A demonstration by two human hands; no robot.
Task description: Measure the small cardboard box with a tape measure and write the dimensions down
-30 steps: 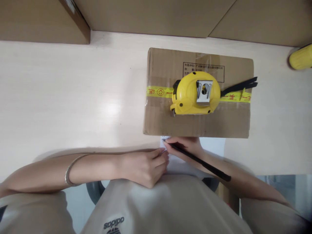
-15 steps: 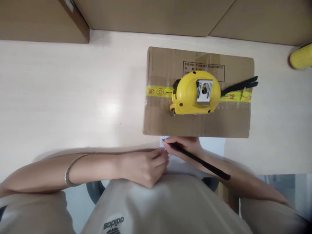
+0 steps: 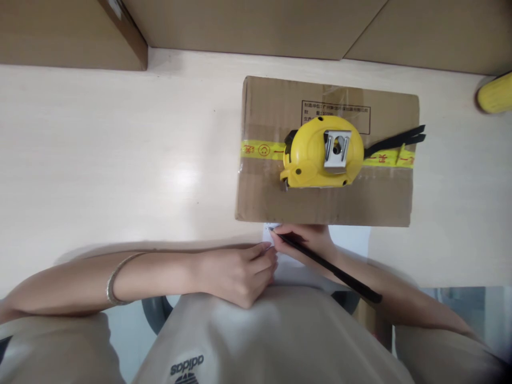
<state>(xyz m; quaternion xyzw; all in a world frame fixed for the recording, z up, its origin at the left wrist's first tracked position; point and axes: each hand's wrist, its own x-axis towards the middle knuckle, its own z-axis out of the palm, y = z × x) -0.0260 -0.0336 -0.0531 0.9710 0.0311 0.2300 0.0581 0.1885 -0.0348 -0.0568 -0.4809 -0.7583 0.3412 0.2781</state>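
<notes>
In the head view my right hand (image 3: 310, 242) is closed round a slim black pen (image 3: 338, 273). The pen's tip touches a white sheet of paper (image 3: 354, 240), near small dark marks at its upper left. My left hand (image 3: 240, 274) lies at the sheet's left edge with fingers curled and thumb forward, closed on the paper; its fingertips are partly hidden. Just beyond both hands is a taped cardboard box (image 3: 320, 208), which seems to cover the sheet's far part. On top of it rests a yellow tape measure (image 3: 308, 152) with a metal clip and a black strap.
Large cardboard boxes (image 3: 248, 24) line the far side of the pale table (image 3: 120, 160). A yellow object (image 3: 496, 95) is cut off by the right edge of the view. The table's near edge runs close to my body.
The pen's back end has swung slightly down and right, and its tip has shifted a little right on the paper. My left hand stays where it was.
</notes>
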